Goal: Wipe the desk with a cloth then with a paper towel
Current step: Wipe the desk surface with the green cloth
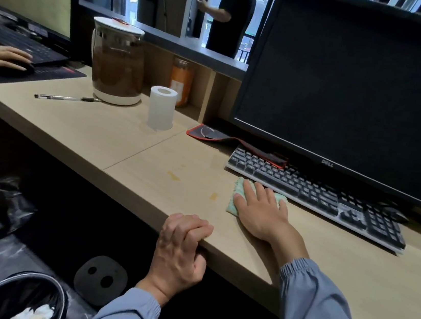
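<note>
You have open table (150, 157) left of the keyboard (314, 194), from the front edge back toward the wall. Farther back the paper roll (161, 107), the jug (117, 64) and the pen (65, 98) stand in your way. The monitor (361, 80) overhangs the keyboard and closes off the right rear.

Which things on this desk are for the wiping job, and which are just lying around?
For the job: green cloth under the right hand, paper towel roll, desk with yellow stains, left hand gripping its edge.
Lying about: pen, lidded jug, keyboard, Dell monitor, mouse mat, orange jar.
</note>
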### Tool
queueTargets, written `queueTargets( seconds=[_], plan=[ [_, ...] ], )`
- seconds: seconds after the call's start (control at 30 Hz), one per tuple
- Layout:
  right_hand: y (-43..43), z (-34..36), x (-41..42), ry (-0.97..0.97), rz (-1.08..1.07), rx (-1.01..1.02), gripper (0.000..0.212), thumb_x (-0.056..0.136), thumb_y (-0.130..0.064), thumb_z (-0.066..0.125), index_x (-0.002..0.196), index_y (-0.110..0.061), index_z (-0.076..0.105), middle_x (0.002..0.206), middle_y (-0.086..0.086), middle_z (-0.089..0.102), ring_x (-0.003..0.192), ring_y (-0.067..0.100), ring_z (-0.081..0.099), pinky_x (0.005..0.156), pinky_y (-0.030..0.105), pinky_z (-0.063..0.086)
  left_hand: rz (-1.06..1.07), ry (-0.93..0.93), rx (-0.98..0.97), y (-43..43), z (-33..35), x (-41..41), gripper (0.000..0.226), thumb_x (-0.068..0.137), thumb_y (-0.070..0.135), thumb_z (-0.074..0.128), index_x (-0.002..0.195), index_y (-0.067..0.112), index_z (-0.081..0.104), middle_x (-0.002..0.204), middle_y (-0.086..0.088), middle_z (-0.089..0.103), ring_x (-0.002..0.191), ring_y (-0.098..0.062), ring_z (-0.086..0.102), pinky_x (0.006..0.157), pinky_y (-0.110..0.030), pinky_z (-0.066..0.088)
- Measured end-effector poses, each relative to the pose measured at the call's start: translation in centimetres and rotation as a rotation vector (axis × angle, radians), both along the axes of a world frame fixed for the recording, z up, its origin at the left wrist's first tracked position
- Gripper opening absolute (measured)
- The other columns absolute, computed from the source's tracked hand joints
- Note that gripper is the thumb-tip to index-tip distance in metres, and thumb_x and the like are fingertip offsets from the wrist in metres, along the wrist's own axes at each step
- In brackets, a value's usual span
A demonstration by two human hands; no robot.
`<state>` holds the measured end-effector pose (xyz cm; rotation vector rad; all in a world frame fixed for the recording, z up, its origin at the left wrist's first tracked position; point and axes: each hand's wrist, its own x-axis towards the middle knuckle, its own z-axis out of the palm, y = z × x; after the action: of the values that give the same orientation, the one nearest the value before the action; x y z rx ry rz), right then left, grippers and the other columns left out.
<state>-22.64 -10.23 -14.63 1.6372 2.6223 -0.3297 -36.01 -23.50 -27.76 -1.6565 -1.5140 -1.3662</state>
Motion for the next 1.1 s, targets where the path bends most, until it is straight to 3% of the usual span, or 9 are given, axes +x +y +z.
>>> queueTargets(
  seconds=[0.27,0.5,0.6,0.8,0.93,1.1],
  plan=[
    [-2.6,0.4,0.5,-0.033,0.054,-0.035,0.063,0.103,-0.059,0.007,0.161,-0.039,-0.01,0.17,-0.006,-0.016,0.155,0.02,-0.021,0.123,0.052,-0.012,-0.017,-0.042,-0.027,-0.7,0.9,0.1,0.055,0.067,0.009,0.056,0.121,0.016,0.057,0.123,0.001,0.057,0.116,-0.025,0.056,0.12,-0.037,0.033],
    [-8.9,0.4,3.1,-0.057,0.141,-0.031,0.062,0.104,-0.058,0.005,0.159,-0.04,-0.018,0.167,-0.01,-0.024,0.151,0.015,-0.029,0.123,0.049,-0.014,-0.086,-0.029,-0.074,-2.4,2.1,-1.1,0.05,0.076,0.007,0.058,0.126,0.014,0.059,0.12,-0.006,0.068,0.116,-0.027,0.062,0.109,-0.044,0.045],
    [-10.5,0.4,3.4,-0.074,0.124,-0.017,0.062,0.105,-0.056,0.005,0.159,-0.038,-0.018,0.167,-0.009,-0.026,0.151,0.015,-0.031,0.123,0.048,-0.016,-0.089,-0.02,-0.044,-2.8,2.8,-1.9,0.051,0.077,0.005,0.057,0.128,0.01,0.057,0.121,-0.013,0.067,0.119,-0.031,0.061,0.112,-0.041,0.043],
    [-10.4,0.3,1.0,-0.074,0.11,-0.029,0.063,0.105,-0.054,0.006,0.16,-0.034,-0.018,0.167,-0.004,-0.027,0.151,0.021,-0.032,0.122,0.052,-0.017,0.141,0.029,-0.129,-1.9,3.4,-4.7,0.055,0.065,0.006,0.063,0.12,0.003,0.07,0.124,-0.013,0.066,0.122,-0.032,0.06,0.118,-0.06,0.034],
    [-8.4,0.5,-1.6,-0.069,0.117,-0.061,0.064,0.105,-0.057,0.007,0.16,-0.035,-0.016,0.167,-0.005,-0.025,0.152,0.021,-0.03,0.122,0.053,-0.017,0.149,0.055,-0.174,-1.6,2.0,-5.3,0.064,0.06,0.004,0.065,0.123,0.003,0.07,0.13,-0.011,0.066,0.126,-0.03,0.06,0.121,-0.05,0.032],
    [-4.3,0.3,-5.0,-0.069,0.061,-0.062,0.065,0.103,-0.058,0.008,0.161,-0.035,-0.012,0.169,-0.004,-0.02,0.154,0.023,-0.022,0.122,0.054,-0.014,0.146,0.046,-0.14,-1.3,1.4,-5.9,0.065,0.06,-0.002,0.064,0.125,0.005,0.07,0.13,-0.01,0.069,0.127,-0.029,0.06,0.122,-0.048,0.034]
  ],
)
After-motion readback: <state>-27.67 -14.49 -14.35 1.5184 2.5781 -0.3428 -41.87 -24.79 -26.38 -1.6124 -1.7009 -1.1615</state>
